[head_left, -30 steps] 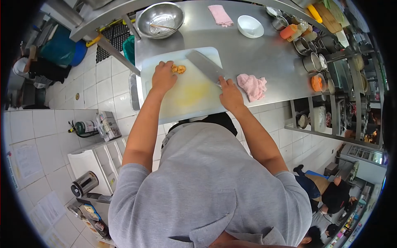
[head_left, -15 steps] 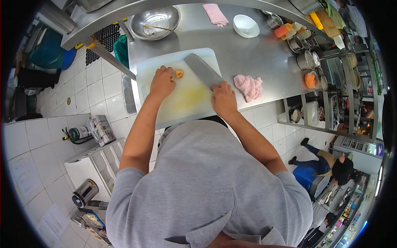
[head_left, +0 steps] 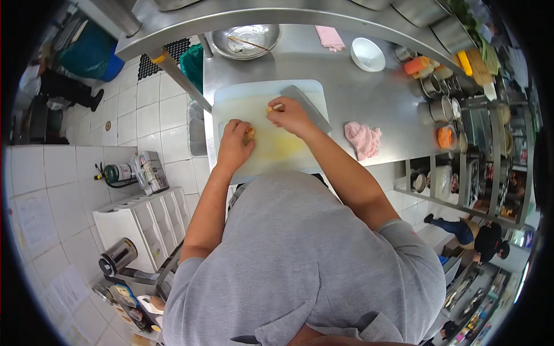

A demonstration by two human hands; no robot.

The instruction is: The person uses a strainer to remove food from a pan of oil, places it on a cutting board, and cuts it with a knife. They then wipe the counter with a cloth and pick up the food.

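On the white cutting board (head_left: 231,101), my left hand (head_left: 235,144) is closed around golden-orange food pieces (head_left: 250,133), partly hidden by the fingers. My right hand (head_left: 289,118) pinches a small, pale orange food piece (head_left: 269,109) between thumb and fingers, just above the board. Behind that hand, a broad-bladed knife (head_left: 309,104) lies on the right part of the board. The hand and forearm cover its handle end. A yellow stain (head_left: 285,144) marks the board below my right hand.
A pink cloth (head_left: 363,140) lies right of the board. Farther back are a metal bowl (head_left: 245,49) with a stick across it, a folded pink cloth (head_left: 329,38) and a white bowl (head_left: 367,55). A steel shelf (head_left: 277,18) crosses overhead. People stand at far left and lower right.
My right hand has let go of the knife, moved left and now pinches a food piece. The knife stays on the board. My left hand has closed around the other pieces. The view has shifted.
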